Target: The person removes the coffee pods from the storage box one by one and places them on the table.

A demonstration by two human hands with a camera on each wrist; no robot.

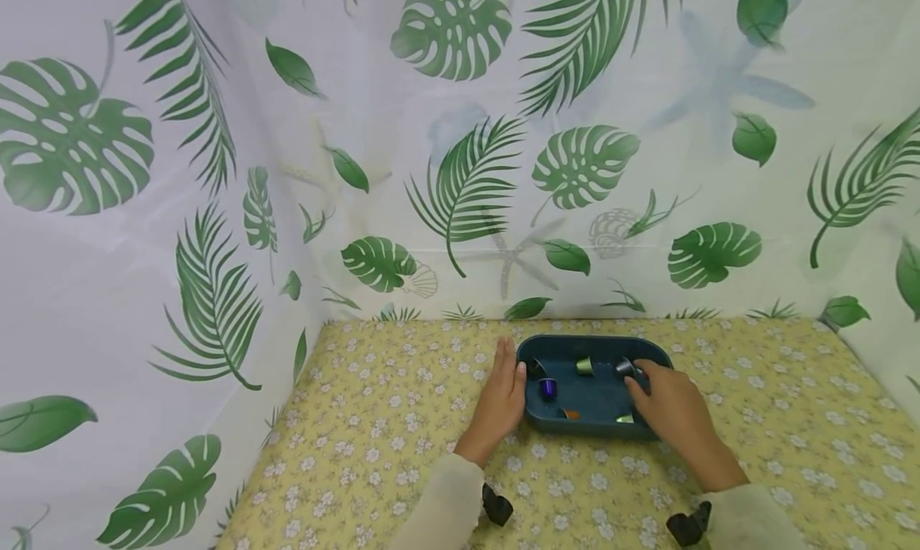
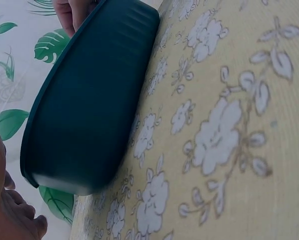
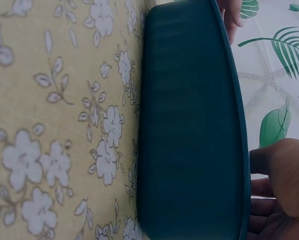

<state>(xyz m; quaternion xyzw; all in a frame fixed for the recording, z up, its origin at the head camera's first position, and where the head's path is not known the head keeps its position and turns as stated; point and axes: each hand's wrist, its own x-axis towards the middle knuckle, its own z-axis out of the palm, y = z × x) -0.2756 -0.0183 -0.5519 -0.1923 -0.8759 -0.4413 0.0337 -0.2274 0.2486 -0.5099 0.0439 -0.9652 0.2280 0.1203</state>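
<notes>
While both hands work at it, teal tray (image 1: 650, 354) seated on floral-clothed counter (image 1: 402, 422), far centre. Left hand (image 1: 501, 398) flat against tray's left wall, fingers straight. Right hand (image 1: 667, 406) over right end, fingertips pinching dark capsule (image 1: 624, 367). Purple capsule (image 1: 548, 387), green capsule (image 1: 584, 366) loose inside.
</notes>
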